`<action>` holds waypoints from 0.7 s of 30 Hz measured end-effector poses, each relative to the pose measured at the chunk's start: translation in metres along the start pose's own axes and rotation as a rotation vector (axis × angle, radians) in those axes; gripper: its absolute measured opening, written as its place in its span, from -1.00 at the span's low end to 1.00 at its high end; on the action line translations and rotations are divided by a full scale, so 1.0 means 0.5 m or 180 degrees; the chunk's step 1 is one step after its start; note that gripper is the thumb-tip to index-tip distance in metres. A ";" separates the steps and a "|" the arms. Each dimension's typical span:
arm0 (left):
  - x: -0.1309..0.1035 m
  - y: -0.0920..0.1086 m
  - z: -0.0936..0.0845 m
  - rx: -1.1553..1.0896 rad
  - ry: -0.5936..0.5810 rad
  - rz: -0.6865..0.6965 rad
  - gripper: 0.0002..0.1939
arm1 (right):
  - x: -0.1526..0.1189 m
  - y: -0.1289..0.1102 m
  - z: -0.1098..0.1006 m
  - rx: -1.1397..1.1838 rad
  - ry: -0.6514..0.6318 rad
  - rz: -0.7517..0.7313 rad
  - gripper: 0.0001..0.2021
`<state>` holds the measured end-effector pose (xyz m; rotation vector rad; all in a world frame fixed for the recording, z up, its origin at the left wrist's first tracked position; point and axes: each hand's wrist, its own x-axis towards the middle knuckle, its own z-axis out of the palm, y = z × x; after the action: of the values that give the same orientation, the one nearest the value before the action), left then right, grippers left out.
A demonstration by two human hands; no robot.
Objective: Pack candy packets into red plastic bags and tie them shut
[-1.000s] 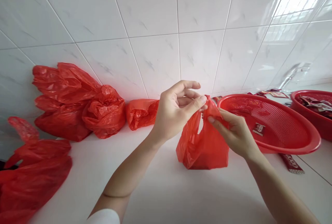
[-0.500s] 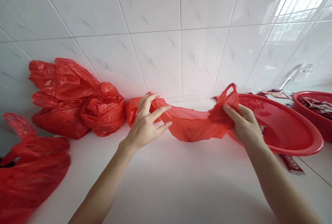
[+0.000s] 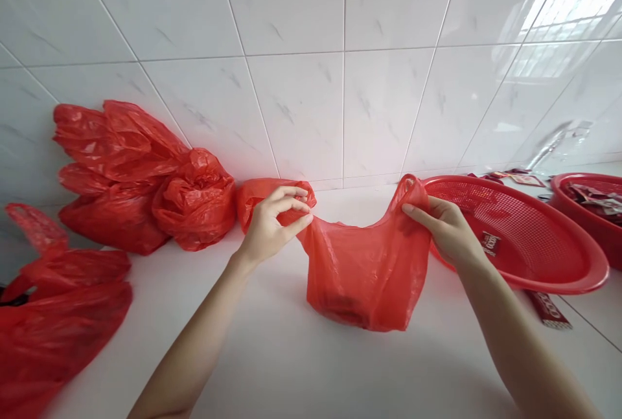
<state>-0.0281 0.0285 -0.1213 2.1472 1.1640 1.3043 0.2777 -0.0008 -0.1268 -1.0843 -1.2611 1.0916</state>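
A red plastic bag (image 3: 364,270) hangs spread between my two hands just over the white counter. Its contents show only as a dark shape low in the bag. My left hand (image 3: 272,221) pinches the bag's left handle between thumb and fingertips. At the other side, my right hand (image 3: 444,228) grips the right handle, thumb on top, with a loop of plastic standing above the fingers. Behind my left hand lies another red plastic bag (image 3: 250,195), partly hidden by the fingers.
Filled red bags (image 3: 116,179) are heaped against the tiled wall, with another red bag (image 3: 63,328) at the near left. To the right stands a red basket (image 3: 539,237) holding a dark packet. A second red basket (image 3: 583,218) holds several packets. One packet (image 3: 549,310) lies on the counter (image 3: 291,367).
The bag between my hands has dropped open and now hangs longer, its bottom nearer to me. My left fingers have closed from a spread pose onto its handle.
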 end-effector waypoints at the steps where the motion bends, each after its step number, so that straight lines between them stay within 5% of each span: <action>1: 0.000 -0.009 0.004 0.0136 -0.0001 -0.0021 -0.85 | 0.002 0.002 0.000 -0.0046 -0.0076 0.0007 -0.67; 5: -0.007 -0.034 0.012 0.0257 0.0139 -0.0045 -0.79 | 0.004 0.005 -0.002 -0.0136 -0.0147 0.0033 -0.68; 9: -0.029 -0.046 0.018 0.0221 0.0429 -0.0332 -0.30 | 0.004 0.006 -0.004 -0.0117 -0.0151 0.0031 -0.68; 14: -0.073 -0.050 0.039 -0.0486 0.0731 -0.1195 0.15 | 0.004 0.004 -0.003 -0.0097 -0.0197 0.0082 -0.69; 17: -0.088 -0.034 0.051 -0.1168 0.0079 -0.1588 0.08 | 0.006 0.007 -0.002 -0.0064 -0.0275 0.0128 -0.69; 21: -0.089 -0.001 0.058 -0.1373 -0.0523 -0.1390 -0.35 | 0.010 0.012 -0.002 0.0004 -0.0299 0.0180 -0.69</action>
<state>-0.0138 -0.0038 -0.1609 1.5518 1.0853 1.0436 0.2788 0.0051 -0.1321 -1.0841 -1.3101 1.1978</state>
